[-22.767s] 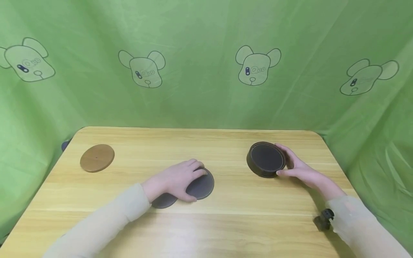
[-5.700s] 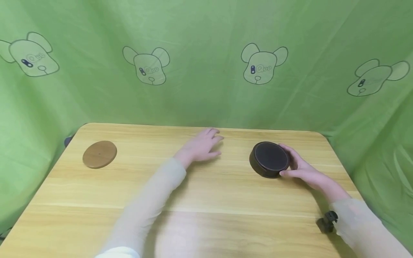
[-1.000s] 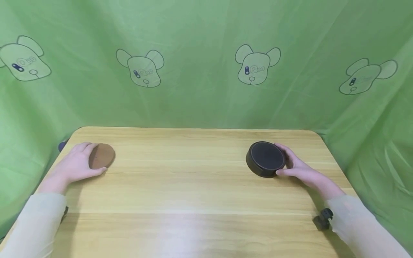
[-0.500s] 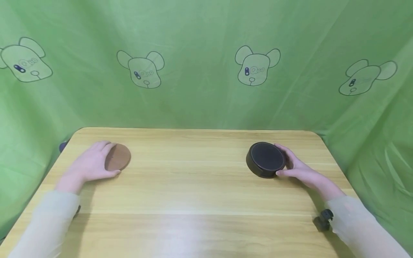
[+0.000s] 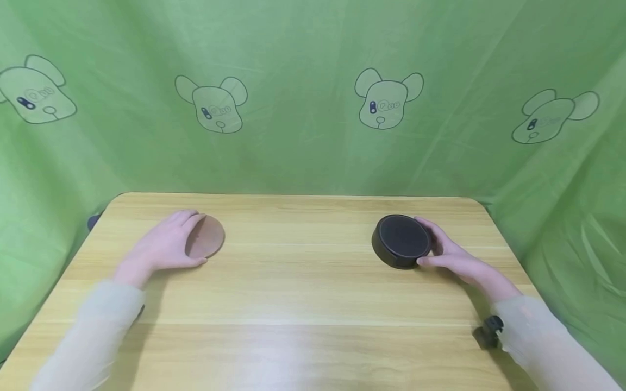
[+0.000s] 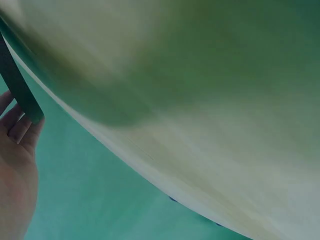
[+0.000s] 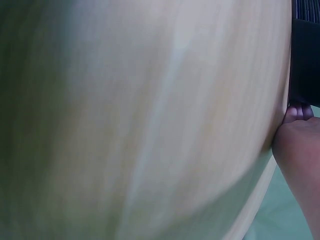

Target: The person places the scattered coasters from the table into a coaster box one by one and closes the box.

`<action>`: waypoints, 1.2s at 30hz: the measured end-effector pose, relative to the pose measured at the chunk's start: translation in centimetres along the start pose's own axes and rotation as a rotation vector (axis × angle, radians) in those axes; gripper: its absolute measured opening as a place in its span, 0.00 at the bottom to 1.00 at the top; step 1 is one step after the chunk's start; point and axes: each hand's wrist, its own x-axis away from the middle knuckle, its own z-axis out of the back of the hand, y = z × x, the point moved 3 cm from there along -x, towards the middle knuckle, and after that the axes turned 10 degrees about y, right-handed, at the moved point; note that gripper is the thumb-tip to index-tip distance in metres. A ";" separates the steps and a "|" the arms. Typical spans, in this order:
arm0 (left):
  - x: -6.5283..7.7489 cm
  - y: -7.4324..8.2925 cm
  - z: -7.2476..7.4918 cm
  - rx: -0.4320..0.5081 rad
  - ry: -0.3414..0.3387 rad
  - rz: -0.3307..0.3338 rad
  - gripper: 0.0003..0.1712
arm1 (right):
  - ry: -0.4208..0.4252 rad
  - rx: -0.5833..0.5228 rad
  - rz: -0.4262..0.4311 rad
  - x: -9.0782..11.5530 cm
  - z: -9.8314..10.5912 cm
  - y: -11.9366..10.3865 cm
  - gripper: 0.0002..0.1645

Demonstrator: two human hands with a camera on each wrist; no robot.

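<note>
At the left of the table, in the head view, my left hand (image 5: 163, 247) pinches a round brown wooden disc (image 5: 210, 237) between thumb and fingers, covering its left part. The left wrist view has the disc (image 6: 19, 80) edge-on as a dark strip at the fingertips; whether it touches the table I cannot tell. Towards the right, my right hand (image 5: 452, 258) grips the right side of a black round coaster holder (image 5: 398, 255), thumb in front and fingers behind. A dark coaster (image 5: 403, 234) fills its top. The holder (image 7: 306, 62) also shows at the right wrist view's edge.
A light wooden table (image 5: 293, 304) with rounded far corners lies under both hands. Directly behind it hangs a green curtain (image 5: 303, 157) printed with bear heads. A small black device (image 5: 489, 331) sits at the right sleeve.
Within the last second my left hand has carried the disc rightwards. Two dark coasters lay mid-table much earlier; none lies loose now. My right hand stays at the holder.
</note>
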 end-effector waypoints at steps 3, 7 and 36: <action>-0.7 0.6 -0.4 0.008 0.002 -0.022 0.60 | 0.000 0.001 -0.008 -0.1 0.0 0.1 0.64; -1.7 1.3 -1.0 0.011 0.001 -0.050 0.62 | 0.001 -0.005 0.000 -0.2 0.1 0.2 0.64; -7.8 8.2 -4.3 0.049 -0.077 -0.161 0.69 | -0.001 -0.005 0.015 -0.2 0.1 0.2 0.63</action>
